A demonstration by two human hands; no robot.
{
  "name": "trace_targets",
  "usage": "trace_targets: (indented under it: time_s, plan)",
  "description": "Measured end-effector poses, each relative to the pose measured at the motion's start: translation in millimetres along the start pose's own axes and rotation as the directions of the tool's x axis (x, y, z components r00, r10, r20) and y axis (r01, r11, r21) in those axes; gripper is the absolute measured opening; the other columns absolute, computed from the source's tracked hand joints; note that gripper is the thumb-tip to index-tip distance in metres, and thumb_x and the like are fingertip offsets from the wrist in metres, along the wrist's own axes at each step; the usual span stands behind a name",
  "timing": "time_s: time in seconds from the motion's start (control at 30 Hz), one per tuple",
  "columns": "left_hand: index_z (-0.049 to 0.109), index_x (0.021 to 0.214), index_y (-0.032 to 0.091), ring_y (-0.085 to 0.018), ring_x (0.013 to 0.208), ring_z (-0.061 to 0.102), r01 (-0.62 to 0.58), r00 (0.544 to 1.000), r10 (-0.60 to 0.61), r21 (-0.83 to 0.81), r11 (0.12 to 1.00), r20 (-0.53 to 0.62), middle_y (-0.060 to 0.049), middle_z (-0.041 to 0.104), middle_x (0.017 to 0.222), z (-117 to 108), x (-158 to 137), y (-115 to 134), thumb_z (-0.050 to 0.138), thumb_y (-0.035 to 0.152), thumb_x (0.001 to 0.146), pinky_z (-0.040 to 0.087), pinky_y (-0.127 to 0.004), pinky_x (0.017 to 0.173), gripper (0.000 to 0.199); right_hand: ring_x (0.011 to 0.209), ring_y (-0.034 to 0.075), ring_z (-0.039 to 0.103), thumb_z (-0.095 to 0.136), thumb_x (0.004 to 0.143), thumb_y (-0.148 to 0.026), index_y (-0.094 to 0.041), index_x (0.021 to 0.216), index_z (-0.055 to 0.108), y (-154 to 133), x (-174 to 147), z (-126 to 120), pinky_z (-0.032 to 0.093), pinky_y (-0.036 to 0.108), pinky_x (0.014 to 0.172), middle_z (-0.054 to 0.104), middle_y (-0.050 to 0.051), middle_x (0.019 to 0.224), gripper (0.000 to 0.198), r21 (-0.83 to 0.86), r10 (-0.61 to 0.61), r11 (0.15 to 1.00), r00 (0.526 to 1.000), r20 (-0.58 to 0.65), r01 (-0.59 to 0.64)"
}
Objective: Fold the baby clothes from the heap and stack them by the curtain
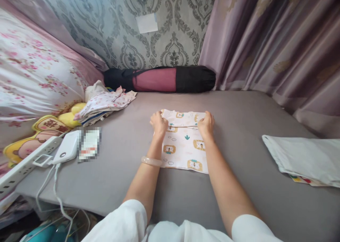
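A small cream garment printed with yellow and teal figures lies flat on the grey bed sheet in the middle of the view. Its far part is folded over toward me. My left hand grips the left end of that folded edge, a pale bangle on its wrist. My right hand grips the right end of the same edge. Both hands rest on the cloth with fingers curled over it.
A pile of folded floral clothes lies at the left. A black and maroon bag lies along the wall. White folded cloth sits at the right. A power bank, power strip and cables are at the near left edge.
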State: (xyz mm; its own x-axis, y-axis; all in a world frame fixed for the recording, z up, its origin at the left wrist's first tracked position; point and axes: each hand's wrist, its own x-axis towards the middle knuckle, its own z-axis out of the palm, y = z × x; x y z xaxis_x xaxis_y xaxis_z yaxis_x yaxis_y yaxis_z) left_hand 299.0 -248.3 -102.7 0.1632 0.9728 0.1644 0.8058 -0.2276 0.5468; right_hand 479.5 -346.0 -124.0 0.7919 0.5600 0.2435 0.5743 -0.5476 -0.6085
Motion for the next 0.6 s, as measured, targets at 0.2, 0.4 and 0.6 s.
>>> trace_targets:
  time_s: [0.2,0.4,0.6]
  plan:
    - [0.047,0.135,0.008,-0.027,0.139,0.036,-0.572,0.801,0.531,0.093,0.815,0.275,-0.017,0.050,0.143,37,-8,25,0.042,0.007,0.082,0.029,-0.042,0.114,0.053,0.146,0.027,0.022,0.032,0.099,-0.025,-0.010,0.144,0.042,-19,-28,10,0.019,0.043,0.117,0.032,0.013,0.156,0.049,-0.186,-0.315,0.900,0.882,0.351,0.395]
    - [0.033,0.147,0.005,-0.028,0.145,0.027,-0.574,0.800,0.500,0.178,0.800,0.331,-0.019,0.033,0.155,51,-4,9,0.024,0.032,0.100,0.022,-0.044,0.118,0.055,0.149,0.025,0.011,0.023,0.101,-0.033,-0.012,0.152,0.029,-22,-34,16,0.009,0.045,0.120,0.018,0.010,0.162,0.055,-0.287,-0.221,0.879,0.857,0.465,0.382]
    - [0.032,0.149,0.007,-0.029,0.147,0.022,-0.534,0.832,0.433,0.286,0.795,0.347,-0.018,0.031,0.156,33,22,-19,0.019,0.045,0.100,0.019,-0.044,0.119,0.064,0.149,0.022,0.008,0.021,0.101,-0.035,-0.015,0.154,0.025,-24,-32,14,0.006,0.043,0.120,0.013,0.006,0.163,0.057,-0.316,-0.179,0.874,0.851,0.495,0.368]
